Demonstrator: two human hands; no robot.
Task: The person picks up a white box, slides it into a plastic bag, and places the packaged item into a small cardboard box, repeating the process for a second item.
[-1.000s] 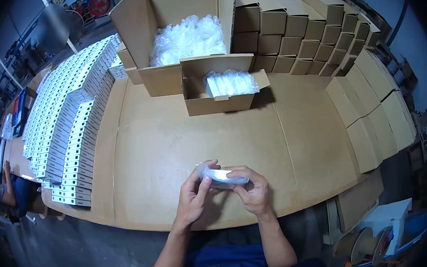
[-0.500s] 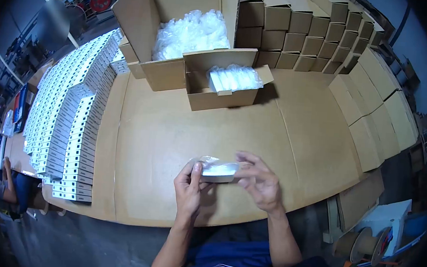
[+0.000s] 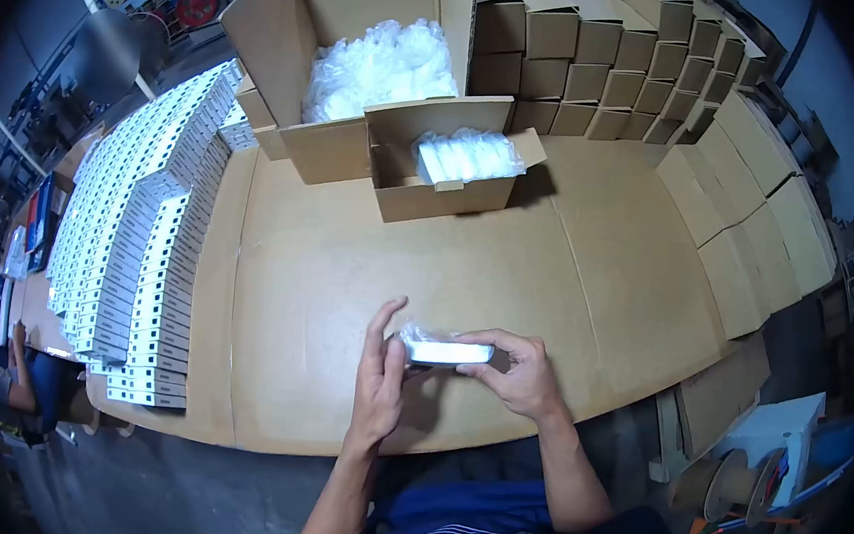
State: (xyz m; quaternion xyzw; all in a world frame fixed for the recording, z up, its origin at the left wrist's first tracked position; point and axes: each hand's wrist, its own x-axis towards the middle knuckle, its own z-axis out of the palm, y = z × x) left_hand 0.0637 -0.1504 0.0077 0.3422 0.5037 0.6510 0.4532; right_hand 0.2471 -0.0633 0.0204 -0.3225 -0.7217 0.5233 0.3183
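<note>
A small white box [image 3: 448, 353] with clear plastic wrap on it is held above the cardboard-covered table near its front edge. My right hand [image 3: 519, 373] pinches the box's right end between thumb and fingers. At the other end, my left hand [image 3: 378, 379] has its fingers raised and apart, with the thumb beside the box's left end. Farther back, an open small carton [image 3: 447, 204] holds a row of plastic-wrapped items [image 3: 471, 158]. Behind it, a large open carton [image 3: 331, 151] contains a heap of clear plastic wrapping [image 3: 387, 68].
Tall stacks of white labelled boxes [image 3: 128, 243] line the table's left side. Brown cartons [image 3: 592, 79] are piled at the back right, and more cartons [image 3: 752, 212] stand along the right edge. A person [image 3: 17, 375] is at far left. A cable spool [image 3: 731, 489] sits lower right.
My right hand has moved onto the box's right end and closed on it. My left fingers have opened away from the box, which has shifted slightly right.
</note>
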